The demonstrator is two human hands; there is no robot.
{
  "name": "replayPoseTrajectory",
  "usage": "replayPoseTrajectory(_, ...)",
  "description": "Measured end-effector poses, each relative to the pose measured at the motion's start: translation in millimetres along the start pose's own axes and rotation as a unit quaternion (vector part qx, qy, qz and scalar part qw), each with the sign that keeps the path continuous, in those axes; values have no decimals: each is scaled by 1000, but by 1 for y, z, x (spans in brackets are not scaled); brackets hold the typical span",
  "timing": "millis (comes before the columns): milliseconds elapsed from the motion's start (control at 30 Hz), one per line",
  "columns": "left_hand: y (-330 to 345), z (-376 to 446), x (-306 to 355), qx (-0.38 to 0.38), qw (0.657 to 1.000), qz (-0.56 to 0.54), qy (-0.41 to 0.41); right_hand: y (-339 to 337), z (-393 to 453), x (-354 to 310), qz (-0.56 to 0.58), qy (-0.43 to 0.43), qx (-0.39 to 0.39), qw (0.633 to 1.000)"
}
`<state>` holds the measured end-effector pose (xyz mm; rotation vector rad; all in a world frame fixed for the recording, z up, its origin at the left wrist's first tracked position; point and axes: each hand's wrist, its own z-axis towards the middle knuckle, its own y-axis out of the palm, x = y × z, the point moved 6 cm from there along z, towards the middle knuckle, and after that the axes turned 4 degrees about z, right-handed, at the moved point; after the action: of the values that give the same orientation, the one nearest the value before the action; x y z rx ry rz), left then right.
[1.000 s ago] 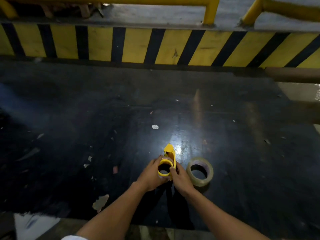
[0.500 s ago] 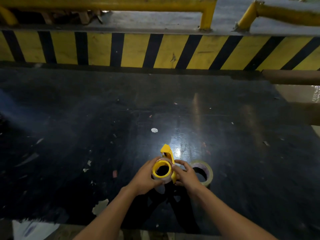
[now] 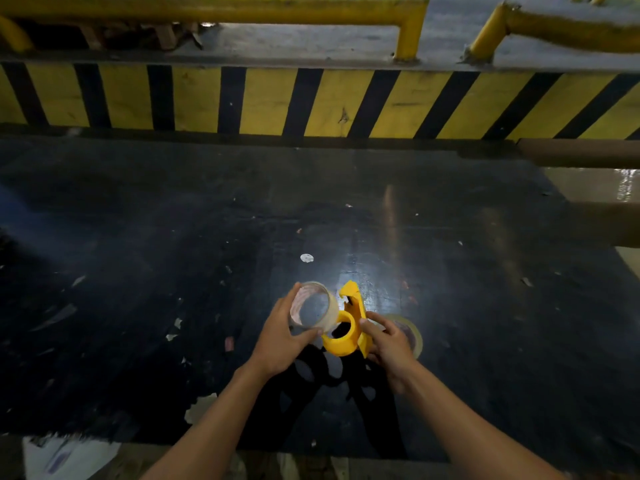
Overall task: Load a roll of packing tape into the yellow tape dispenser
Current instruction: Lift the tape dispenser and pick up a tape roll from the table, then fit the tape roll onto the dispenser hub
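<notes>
My left hand (image 3: 278, 336) grips a thin, nearly used-up tape ring (image 3: 317, 306) with a pale core, held just left of the dispenser and off its hub. The yellow tape dispenser (image 3: 348, 329) shows its round hub facing me and its pointed cutter end up. My right hand (image 3: 389, 342) holds the dispenser by its right side. A fuller roll of packing tape (image 3: 414, 336) lies flat on the black table (image 3: 138, 237), mostly hidden behind my right hand.
Scraps of paper and tape (image 3: 306, 258) dot the dark tabletop. A yellow and black striped barrier (image 3: 311, 102) runs along the far edge, with yellow rails (image 3: 412, 26) above. Cardboard (image 3: 588, 154) lies at the right edge.
The thin ring that sat on the dispenser's hub has come off to the left in my left hand. The bare yellow hub now shows. My right hand keeps its hold on the dispenser.
</notes>
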<state>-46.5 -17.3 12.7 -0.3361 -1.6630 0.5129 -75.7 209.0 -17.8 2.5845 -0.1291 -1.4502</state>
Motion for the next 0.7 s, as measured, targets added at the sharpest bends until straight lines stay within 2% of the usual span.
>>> replayPoseTrajectory(100,-7,0,-13,20,997,52,-45,-5,-4,-6,7,-5,16,1000)
replayPoseTrajectory(267,-3,-5,-41,-36,980,141,-138,-8,-10,-18,42,-7,4,999)
replayPoseTrajectory(500,4,3,-53,-77,957,218,-174,-21,-13,-30,85,-6,7,996)
replayPoseTrajectory(633,10,10,-43,-112,914,336,-198,-38,-15,-41,99,-33,30,994)
replayPoseTrajectory(700,21,16,-22,-115,897,397,-159,-50,-15,-45,105,-44,50,992)
